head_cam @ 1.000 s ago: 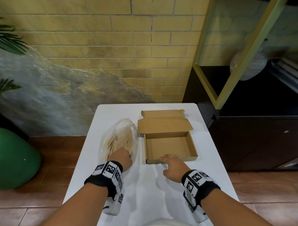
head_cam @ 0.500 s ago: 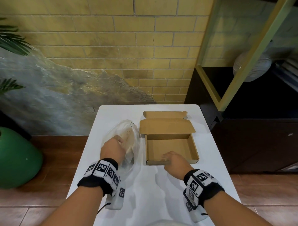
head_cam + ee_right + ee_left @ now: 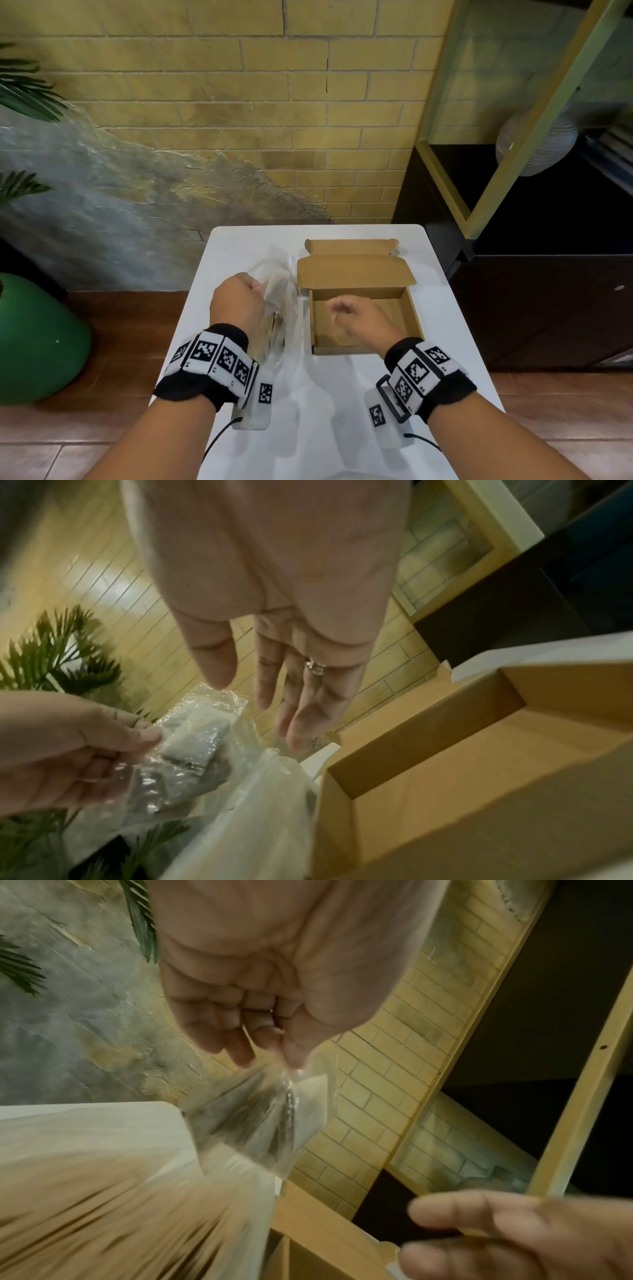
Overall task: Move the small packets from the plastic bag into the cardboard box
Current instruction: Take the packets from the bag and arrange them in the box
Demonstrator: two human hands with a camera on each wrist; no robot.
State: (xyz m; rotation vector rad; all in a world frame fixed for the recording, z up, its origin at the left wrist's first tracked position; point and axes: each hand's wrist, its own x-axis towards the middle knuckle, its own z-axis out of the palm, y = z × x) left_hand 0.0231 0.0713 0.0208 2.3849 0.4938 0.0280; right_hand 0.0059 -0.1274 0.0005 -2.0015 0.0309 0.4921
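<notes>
My left hand (image 3: 253, 287) pinches the upper edge of the clear plastic bag (image 3: 282, 301) and holds it raised off the white table (image 3: 445, 308). The bag hangs down with tan small packets (image 3: 272, 329) inside; they are blurred in the left wrist view (image 3: 103, 1204). The open cardboard box (image 3: 352, 270) lies just right of the bag, lid folded back, with nothing visible inside. My right hand (image 3: 337, 308) hovers over the box's near left part, holding nothing. In the right wrist view its fingers (image 3: 270, 685) are straight, reaching toward the bag (image 3: 192, 750).
A dark cabinet (image 3: 531, 308) with a yellow-framed glass door stands right of the table. A green pot (image 3: 34, 339) and palm leaves are on the left. A brick wall lies behind the table's far edge.
My left hand has gripped the bag and lifted its top off the table. My right hand has left the box's front edge and risen over the box toward the bag.
</notes>
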